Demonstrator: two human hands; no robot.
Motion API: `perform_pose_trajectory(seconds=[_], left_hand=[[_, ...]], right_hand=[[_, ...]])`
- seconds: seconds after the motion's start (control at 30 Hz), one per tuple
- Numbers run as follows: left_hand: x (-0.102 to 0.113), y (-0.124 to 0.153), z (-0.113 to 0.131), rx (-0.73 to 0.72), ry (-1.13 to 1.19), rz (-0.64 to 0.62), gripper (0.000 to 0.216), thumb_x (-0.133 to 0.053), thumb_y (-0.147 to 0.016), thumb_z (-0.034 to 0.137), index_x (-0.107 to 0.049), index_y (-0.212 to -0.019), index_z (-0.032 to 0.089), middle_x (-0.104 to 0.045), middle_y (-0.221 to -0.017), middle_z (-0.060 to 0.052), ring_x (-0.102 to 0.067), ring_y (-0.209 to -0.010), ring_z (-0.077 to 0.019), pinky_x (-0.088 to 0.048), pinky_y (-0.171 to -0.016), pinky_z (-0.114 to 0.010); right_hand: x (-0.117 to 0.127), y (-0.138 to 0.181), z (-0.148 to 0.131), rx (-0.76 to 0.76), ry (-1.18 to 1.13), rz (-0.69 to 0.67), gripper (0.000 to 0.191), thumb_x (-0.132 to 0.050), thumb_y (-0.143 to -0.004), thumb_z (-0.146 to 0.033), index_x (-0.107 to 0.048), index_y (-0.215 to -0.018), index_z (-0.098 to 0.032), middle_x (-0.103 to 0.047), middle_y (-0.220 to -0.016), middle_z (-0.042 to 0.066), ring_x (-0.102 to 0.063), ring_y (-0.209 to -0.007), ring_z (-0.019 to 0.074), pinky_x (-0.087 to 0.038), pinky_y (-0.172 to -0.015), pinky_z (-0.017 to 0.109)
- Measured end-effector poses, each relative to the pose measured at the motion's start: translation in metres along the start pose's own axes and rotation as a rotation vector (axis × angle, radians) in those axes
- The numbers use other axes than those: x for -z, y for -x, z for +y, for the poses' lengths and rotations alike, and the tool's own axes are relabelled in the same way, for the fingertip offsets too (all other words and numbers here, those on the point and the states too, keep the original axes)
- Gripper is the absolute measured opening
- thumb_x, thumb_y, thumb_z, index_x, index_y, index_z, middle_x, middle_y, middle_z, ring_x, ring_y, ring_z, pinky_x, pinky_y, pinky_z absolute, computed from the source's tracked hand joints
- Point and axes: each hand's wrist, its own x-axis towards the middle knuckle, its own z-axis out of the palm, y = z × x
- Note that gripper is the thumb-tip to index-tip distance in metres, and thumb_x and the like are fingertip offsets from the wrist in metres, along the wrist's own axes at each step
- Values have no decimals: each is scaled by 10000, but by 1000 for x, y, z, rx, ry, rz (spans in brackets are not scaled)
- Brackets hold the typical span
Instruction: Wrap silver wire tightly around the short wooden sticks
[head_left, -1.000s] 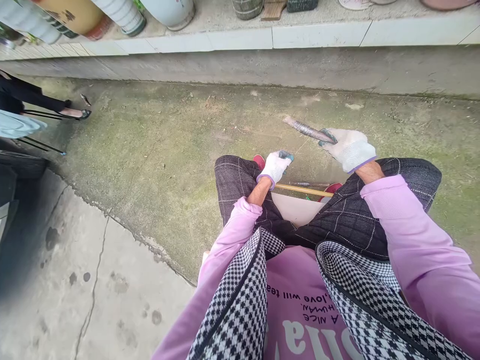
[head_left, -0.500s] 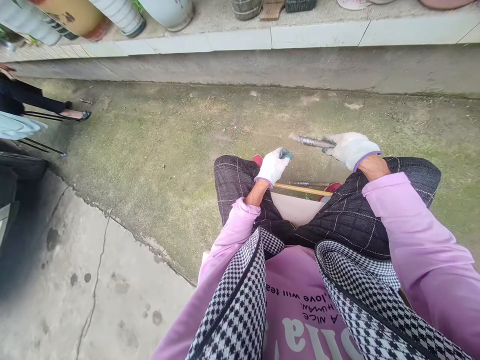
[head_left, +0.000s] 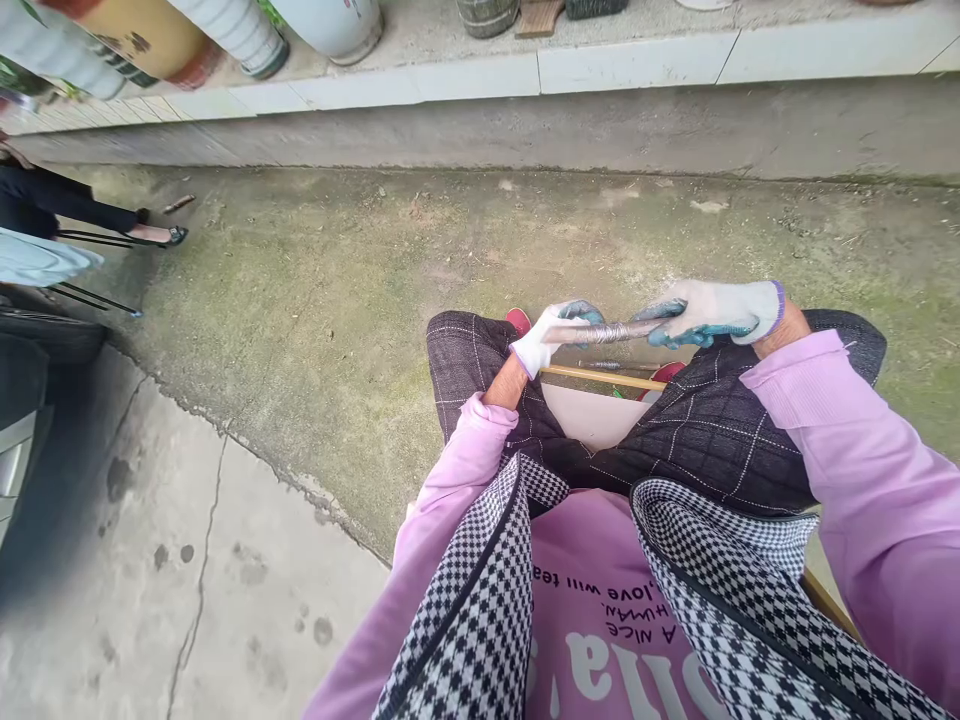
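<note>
In both gloved hands is a brownish stick (head_left: 611, 333) with silvery wire wound round its middle, held level above the ground before my knees. My right hand (head_left: 712, 308), in a white glove with blue-green palm coating, is closed round its right end. My left hand (head_left: 559, 330), gloved alike, curls its fingers behind the left end, which lies across the palm. Just below, a second slim piece with silvery winding (head_left: 600, 365) lies near a yellow wooden bar (head_left: 604, 379). Under the bar, a pale flat surface (head_left: 592, 418) shows between my legs.
A tiled ledge (head_left: 465, 83) runs along the far side, with pots (head_left: 326, 25) and a brush-like block (head_left: 596, 8) on it. At left, another person's leg (head_left: 82, 205) shows beside thin stool legs. A short stick (head_left: 179, 204) lies by that foot. Mossy ground (head_left: 322, 290) meets cracked concrete.
The wire-wound stick has come down and left, from pointing away in my right hand to lying across my left palm. My right hand has rotated, showing its blue-green fingers.
</note>
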Motion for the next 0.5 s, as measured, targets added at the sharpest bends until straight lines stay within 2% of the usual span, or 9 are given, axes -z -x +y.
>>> perform_pose_trajectory(seconds=[0.07, 0.13, 0.23, 0.3, 0.37, 0.43, 0.5], left_hand=[[-5, 2, 1, 59, -34, -34, 224, -750, -1010, 56, -716, -818, 166, -601, -645, 52, -536, -622, -95, -563, -731, -240], [-9, 3, 2, 87, -42, -23, 242, -673, -1072, 58, -757, -869, 159, -561, -601, 67, -488, -563, -87, -550, -679, -234], [-13, 4, 3, 62, -12, 4, 229, -639, -1132, 90, -834, -1028, 146, -628, -645, 60, -545, -572, -79, -517, -644, -202], [-14, 4, 3, 53, -22, 33, 201, -667, -1131, 100, -845, -1051, 146, -670, -682, 49, -574, -591, -76, -479, -614, -188], [-14, 2, 0, 57, -51, 62, 172, -697, -1104, 87, -843, -1038, 151, -688, -707, 44, -596, -618, -81, -450, -600, -187], [-11, -2, -6, 57, -87, 92, 154, -718, -1075, 85, -828, -994, 157, -674, -715, 50, -608, -648, -89, -446, -617, -195], [-6, -8, -14, 31, -142, 126, 138, -738, -1051, 112, -812, -947, 165, -666, -729, 53, -604, -679, -100, -456, -658, -214]], right_hand=[[-2, -2, -3, -66, -86, -22, 631, -928, -828, -575, -968, -1346, -219, -839, -874, 91, -683, -672, 239, -525, -561, 344], [-6, -6, -7, -120, -123, 46, 578, -879, -914, -530, -944, -1404, -230, -828, -877, 92, -655, -646, 226, -516, -547, 339], [-14, -14, -14, -158, -51, 188, 525, -763, -1059, -475, -894, -1515, -251, -852, -956, 102, -694, -693, 247, -564, -603, 359], [-17, -22, -19, -195, 126, 243, 498, -696, -1119, -441, -876, -1544, -254, -884, -1044, 117, -771, -806, 289, -620, -702, 387], [-18, -30, -23, -233, 389, 263, 480, -660, -1148, -400, -874, -1541, -227, -914, -1194, 157, -839, -1004, 354, -662, -849, 430], [-18, -38, -24, -277, 606, 244, 495, -642, -1163, -367, -857, -1565, -174, -906, -1353, 221, -853, -1177, 420, -661, -958, 476], [-17, -43, -21, -311, 694, 190, 504, -660, -1161, -345, -848, -1576, -129, -890, -1406, 274, -854, -1224, 454, -649, -968, 492]])
